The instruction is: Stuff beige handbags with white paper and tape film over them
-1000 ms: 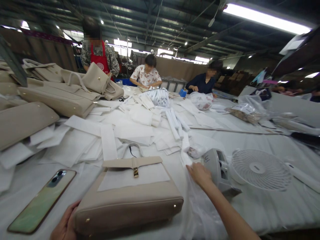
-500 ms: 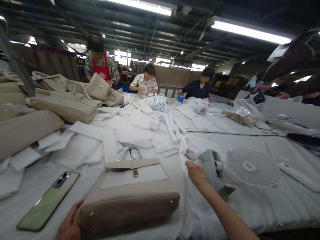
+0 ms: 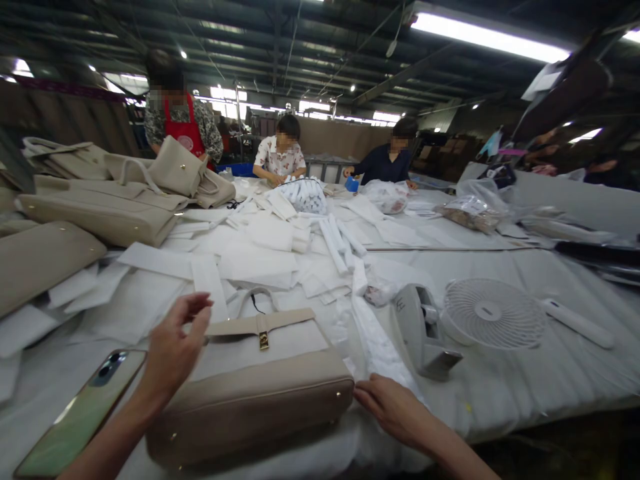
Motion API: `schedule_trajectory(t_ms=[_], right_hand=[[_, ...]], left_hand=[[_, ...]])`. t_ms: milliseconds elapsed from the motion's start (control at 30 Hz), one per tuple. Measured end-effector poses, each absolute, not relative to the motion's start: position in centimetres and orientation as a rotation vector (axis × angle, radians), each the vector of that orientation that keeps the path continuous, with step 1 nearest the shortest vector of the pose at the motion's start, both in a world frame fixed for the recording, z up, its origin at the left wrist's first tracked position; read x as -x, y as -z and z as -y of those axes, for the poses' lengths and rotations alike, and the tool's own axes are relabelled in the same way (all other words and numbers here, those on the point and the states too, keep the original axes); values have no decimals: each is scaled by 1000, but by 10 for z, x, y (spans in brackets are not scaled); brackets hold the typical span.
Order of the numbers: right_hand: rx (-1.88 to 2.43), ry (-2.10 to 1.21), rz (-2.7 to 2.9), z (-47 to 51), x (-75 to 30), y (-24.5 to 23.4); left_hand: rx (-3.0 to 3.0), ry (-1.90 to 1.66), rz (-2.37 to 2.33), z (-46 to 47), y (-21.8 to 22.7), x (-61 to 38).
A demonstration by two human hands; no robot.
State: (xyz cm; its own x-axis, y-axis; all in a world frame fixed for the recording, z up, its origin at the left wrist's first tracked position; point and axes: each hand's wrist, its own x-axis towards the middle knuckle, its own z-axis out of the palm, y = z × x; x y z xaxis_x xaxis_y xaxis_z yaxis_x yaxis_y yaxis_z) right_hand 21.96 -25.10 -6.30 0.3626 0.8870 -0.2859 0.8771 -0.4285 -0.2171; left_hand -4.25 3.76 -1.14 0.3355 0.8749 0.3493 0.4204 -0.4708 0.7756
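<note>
A beige handbag [image 3: 250, 403] lies tilted back on the white-covered table, its base with small gold studs facing me. Its flap has a gold clasp [image 3: 263, 341], and a white sheet shows under the flap. My left hand [image 3: 175, 343] is raised by the bag's upper left side, thumb and fingers apart, with nothing in it. At the bag's lower right corner, my right hand [image 3: 387, 407] has its fingers closed against the edge. Just beyond that hand runs a strip of white wrapping [image 3: 373, 333].
A phone [image 3: 83, 413] lies at the left. More beige handbags [image 3: 100, 207] are piled behind it, and white sheets [image 3: 260, 260] spread across the middle. A grey tape dispenser [image 3: 417, 327] and a white fan [image 3: 493, 313] stand right. Several people work across the table.
My left hand has left the bag's lower left corner and risen to its upper side. My right hand has come back from the white wrapping to the bag's right corner.
</note>
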Motion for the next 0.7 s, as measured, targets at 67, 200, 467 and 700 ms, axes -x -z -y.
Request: schedule_trajectory(t_ms=[67, 200, 467, 700], right_hand=[[2622, -435, 1573, 243, -226, 66], [2499, -32, 1537, 219, -234, 94], [2326, 307, 1567, 216, -243, 161], [2637, 250, 1625, 204, -235, 152]], left_hand=[[-2122, -872, -937, -39, 6, -6], [-2473, -322, -674, -34, 30, -92], [-2657, 187, -545, -35, 81, -149], [-2712, 362, -530, -48, 86, -158]])
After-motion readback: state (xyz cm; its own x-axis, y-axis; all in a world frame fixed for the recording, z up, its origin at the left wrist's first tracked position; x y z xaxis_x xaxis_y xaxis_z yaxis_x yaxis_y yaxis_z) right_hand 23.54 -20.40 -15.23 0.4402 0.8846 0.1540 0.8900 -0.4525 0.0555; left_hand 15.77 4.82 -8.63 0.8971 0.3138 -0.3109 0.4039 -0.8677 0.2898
